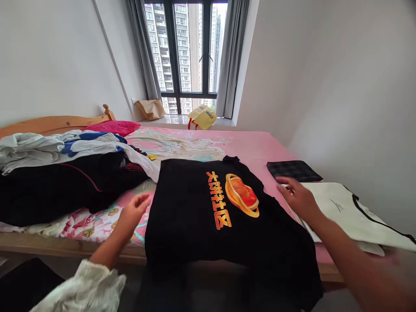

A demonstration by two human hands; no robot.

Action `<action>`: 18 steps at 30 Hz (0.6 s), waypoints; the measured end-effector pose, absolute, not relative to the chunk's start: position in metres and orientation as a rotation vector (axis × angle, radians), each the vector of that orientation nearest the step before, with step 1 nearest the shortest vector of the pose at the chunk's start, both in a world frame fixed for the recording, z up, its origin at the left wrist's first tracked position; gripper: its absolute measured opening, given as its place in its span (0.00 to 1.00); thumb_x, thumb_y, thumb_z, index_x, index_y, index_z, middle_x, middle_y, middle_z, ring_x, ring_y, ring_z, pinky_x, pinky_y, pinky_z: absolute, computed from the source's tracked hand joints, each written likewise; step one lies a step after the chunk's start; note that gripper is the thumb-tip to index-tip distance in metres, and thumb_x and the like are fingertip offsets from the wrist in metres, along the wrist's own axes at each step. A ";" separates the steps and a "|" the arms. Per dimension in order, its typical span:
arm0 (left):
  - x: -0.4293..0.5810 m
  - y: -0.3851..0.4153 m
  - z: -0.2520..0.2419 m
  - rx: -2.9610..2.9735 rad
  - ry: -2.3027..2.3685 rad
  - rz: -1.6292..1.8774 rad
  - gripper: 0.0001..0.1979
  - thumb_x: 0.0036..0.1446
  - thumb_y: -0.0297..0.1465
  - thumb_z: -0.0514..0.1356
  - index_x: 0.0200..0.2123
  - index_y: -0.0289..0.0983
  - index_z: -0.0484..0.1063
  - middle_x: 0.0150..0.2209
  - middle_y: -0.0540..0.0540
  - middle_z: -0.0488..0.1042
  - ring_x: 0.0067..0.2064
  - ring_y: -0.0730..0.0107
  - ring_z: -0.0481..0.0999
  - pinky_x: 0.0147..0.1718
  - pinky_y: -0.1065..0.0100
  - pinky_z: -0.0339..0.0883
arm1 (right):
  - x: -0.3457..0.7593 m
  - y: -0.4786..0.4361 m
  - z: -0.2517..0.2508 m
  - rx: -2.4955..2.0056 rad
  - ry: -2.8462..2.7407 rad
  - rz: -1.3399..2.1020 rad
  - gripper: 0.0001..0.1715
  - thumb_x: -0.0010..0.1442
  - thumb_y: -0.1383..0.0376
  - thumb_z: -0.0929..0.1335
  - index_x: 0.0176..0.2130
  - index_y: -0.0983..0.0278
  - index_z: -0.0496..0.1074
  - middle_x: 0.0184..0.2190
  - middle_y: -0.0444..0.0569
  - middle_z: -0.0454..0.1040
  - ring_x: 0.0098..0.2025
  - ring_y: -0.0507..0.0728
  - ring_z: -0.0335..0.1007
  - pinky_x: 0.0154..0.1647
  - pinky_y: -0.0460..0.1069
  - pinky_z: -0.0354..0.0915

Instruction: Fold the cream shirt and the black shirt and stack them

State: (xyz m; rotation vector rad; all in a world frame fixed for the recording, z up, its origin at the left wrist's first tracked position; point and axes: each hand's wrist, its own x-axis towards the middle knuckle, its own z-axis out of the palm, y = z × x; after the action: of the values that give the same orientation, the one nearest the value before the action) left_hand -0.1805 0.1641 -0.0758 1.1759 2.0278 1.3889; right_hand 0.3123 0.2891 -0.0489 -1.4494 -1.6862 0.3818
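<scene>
A black T-shirt (185,203) is spread over the front of the bed, its collar toward the right. An orange and red print with large characters covers its chest, and its near side hangs past the bed's front edge. My left hand (135,209) hovers just left of the shirt's hem, fingers loosely bent and holding nothing. On the other side, my right hand (297,197) is above the gap between the shirt and a folded cream garment (338,208). Its fingers are apart, with nothing in them.
A heap of clothes, white and blue over black (48,186), lies on the left of the bed (250,141). A folded dark checked cloth (294,170) is at right. Behind are a red pillow (113,126), a paper bag (151,109) and a yellow bag (203,117).
</scene>
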 end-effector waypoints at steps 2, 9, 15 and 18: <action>-0.194 0.128 -0.149 0.890 2.026 1.223 0.27 0.42 0.47 0.64 0.39 0.33 0.71 0.39 0.41 0.77 0.45 0.54 0.75 0.38 0.61 0.71 | 0.343 0.242 -0.124 -1.659 -1.492 0.518 0.29 0.48 0.48 0.67 0.45 0.61 0.72 0.44 0.52 0.74 0.44 0.61 0.70 0.50 0.56 0.62; -0.187 0.040 -0.285 0.516 2.042 1.084 0.36 0.32 0.47 0.67 0.44 0.32 0.69 0.47 0.33 0.74 0.54 0.46 0.70 0.51 0.56 0.65 | 0.401 0.104 -0.296 -2.014 -0.549 0.894 0.54 0.33 0.39 0.71 0.51 0.67 0.62 0.49 0.63 0.69 0.52 0.71 0.66 0.50 0.61 0.66; -0.151 0.070 -0.258 0.564 2.053 1.135 0.31 0.33 0.47 0.67 0.40 0.35 0.70 0.43 0.39 0.76 0.54 0.44 0.69 0.56 0.51 0.60 | 0.386 0.110 -0.304 -1.724 -0.456 1.274 0.46 0.38 0.46 0.74 0.52 0.65 0.65 0.48 0.56 0.73 0.51 0.66 0.69 0.46 0.55 0.69; -0.153 0.061 -0.247 0.506 1.952 1.203 0.29 0.30 0.46 0.67 0.37 0.37 0.69 0.38 0.43 0.78 0.51 0.47 0.72 0.53 0.54 0.64 | 0.393 0.118 -0.305 -1.628 -0.452 1.360 0.35 0.39 0.49 0.74 0.42 0.67 0.72 0.36 0.54 0.78 0.45 0.66 0.73 0.43 0.54 0.70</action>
State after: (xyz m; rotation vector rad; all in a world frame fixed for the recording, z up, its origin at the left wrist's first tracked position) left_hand -0.1528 0.0614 -0.2467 0.5062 1.9524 1.2027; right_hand 0.3931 0.1180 -0.3052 -1.6283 -0.4524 1.3596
